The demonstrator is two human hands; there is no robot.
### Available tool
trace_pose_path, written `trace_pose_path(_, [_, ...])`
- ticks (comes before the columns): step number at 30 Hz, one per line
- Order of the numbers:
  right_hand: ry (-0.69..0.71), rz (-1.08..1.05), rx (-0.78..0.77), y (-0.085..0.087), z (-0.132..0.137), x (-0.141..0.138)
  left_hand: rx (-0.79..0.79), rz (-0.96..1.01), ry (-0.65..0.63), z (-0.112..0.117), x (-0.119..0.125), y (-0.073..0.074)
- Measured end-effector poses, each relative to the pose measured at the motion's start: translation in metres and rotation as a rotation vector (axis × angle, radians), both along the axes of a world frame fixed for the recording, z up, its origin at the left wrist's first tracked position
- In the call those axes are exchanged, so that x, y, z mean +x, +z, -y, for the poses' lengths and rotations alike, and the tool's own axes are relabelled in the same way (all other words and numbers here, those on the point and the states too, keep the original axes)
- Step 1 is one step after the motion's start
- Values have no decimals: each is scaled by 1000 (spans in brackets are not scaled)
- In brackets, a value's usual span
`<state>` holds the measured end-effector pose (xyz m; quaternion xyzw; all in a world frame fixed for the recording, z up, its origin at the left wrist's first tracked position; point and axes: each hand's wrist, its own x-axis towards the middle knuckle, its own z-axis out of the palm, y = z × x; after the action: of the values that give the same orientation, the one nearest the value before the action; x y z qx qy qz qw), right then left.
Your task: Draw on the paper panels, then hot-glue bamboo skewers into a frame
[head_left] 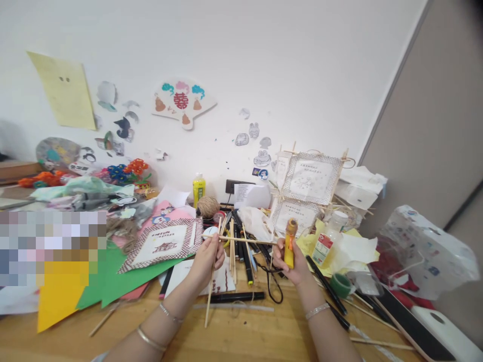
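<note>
Near the middle of the view, my left hand (207,259) pinches two thin wooden sticks where they cross. One wooden stick (247,240) runs sideways toward my right hand, its far end close to those fingertips; I cannot tell whether they touch it. The second stick (208,306) slants down below my left hand toward the tabletop. My right hand (292,261) is closed around a yellow tool with an orange part and a round brown end, which looks like a glue gun (290,246), held upright. A black cord (277,296) loops beneath that hand.
Framed paper panels (311,178) stand against the wall at right. A clear bottle (327,241), green tape (340,285) and black markers (324,281) lie rightward. A patterned framed picture (166,244) rests on green paper (109,269) at left. Behind are a twine ball (208,206) and yellow bottle (198,189).
</note>
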<state>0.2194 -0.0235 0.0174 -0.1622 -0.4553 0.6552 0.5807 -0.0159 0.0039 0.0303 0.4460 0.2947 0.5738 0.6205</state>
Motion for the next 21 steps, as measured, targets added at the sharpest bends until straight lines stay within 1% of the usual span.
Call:
trace_pose_path(4, [-28, -55, 7, 0, -1, 1, -28, -7, -65, 0, -1, 1])
trace_pose_path(7, [-65, -44, 8, 2, 0, 0, -17, -36, -104, 1, 0, 0])
trace_pose_path(10, [-83, 5, 19, 2, 2, -1, 10, -41, -78, 2, 0, 0])
trace_pose_path(14, [-54, 53, 26, 1, 2, -2, 16, -22, -33, 2, 0, 3])
trace_pose_path(19, [-120, 94, 34, 1, -1, -5, 28, -12, -20, 1, -1, 4])
trace_pose_path(21, [-156, 123, 41, 1, -2, -7, 49, -3, 9, 0, -2, 4])
